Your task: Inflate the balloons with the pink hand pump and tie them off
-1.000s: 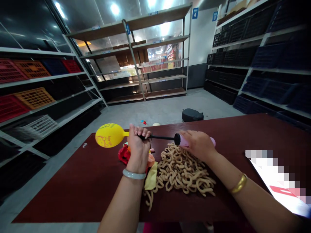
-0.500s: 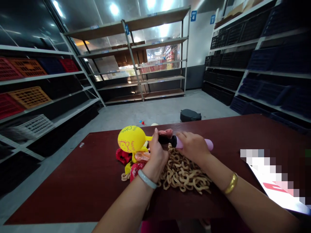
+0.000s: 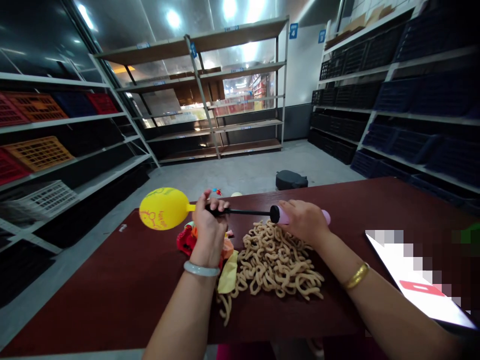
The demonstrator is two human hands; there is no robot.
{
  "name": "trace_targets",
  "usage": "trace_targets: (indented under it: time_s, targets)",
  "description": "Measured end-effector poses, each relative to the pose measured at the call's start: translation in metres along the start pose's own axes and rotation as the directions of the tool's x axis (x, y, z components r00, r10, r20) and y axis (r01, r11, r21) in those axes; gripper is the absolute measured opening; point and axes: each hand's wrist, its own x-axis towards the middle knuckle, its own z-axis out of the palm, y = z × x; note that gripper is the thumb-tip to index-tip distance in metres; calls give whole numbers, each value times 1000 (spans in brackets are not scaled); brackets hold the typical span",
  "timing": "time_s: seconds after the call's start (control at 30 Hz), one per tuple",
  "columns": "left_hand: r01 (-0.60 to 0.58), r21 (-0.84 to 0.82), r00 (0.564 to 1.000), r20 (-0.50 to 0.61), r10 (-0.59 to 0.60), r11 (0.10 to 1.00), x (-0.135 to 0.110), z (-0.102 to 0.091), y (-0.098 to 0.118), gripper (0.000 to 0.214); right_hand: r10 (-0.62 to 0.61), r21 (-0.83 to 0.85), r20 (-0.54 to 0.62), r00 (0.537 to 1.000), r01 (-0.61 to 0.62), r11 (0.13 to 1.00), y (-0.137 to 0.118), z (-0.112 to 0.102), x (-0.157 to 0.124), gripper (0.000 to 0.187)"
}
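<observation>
A yellow balloon (image 3: 164, 209) with drawn markings, partly inflated, sticks out to the left on the black end of a balloon pump (image 3: 249, 212). My left hand (image 3: 210, 220) is closed round that black end, by the balloon's neck. My right hand (image 3: 305, 220) grips the pump's pink barrel, and the black rod shows between my hands. Below lies a heap of tan, curly, ring-like pieces (image 3: 281, 265). Red cloth-like items (image 3: 185, 239) and a pale yellow flat piece (image 3: 228, 274) lie under and beside my left wrist.
The dark red table (image 3: 112, 280) carries all this. A bright screen-like panel (image 3: 420, 285), partly pixelated, lies at the right. On the floor beyond is a dark rounded object (image 3: 291, 180). Shelves with crates (image 3: 39, 152) stand at both sides, and a rack (image 3: 243, 125) stands behind.
My left hand has moved left with the balloon, drawing the pump's black rod out into view. My right hand stays nearly in place on the barrel.
</observation>
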Motion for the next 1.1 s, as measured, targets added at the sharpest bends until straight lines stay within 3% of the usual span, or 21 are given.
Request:
trace_targets:
  time_s: [0.1,0.17,0.43,0.6,0.7,0.83,1.0,1.1]
  targets:
    - [-79,11,997,-10,79,997,5,-4,12,22,8,-24,-12,1000,-8,1000,3,-1,1,51]
    - [-95,11,995,11,95,995,0,-2,8,30,16,-42,-17,1000,-17,999,2,-2,0,52]
    - [58,61,997,-46,-55,996,-33,9,-50,15,9,-24,22,1000,-9,1000,-29,-4,-1,45]
    - [107,48,994,16,-108,993,-41,10,-60,7,22,13,31,999,-22,1000,-48,-7,1,38]
    - [126,51,991,35,-128,991,-36,10,-51,11,18,20,34,999,-18,1000,-49,-7,1,39]
    - [104,-25,988,113,-101,994,-17,5,-23,17,21,29,44,999,-22,999,-35,-3,0,46]
    - [4,-32,997,71,-2,999,11,-8,15,11,28,23,56,998,-29,999,-8,0,-4,48]
    - [-23,3,997,79,23,1000,17,-10,21,18,33,22,64,997,-35,999,-3,0,-6,47]
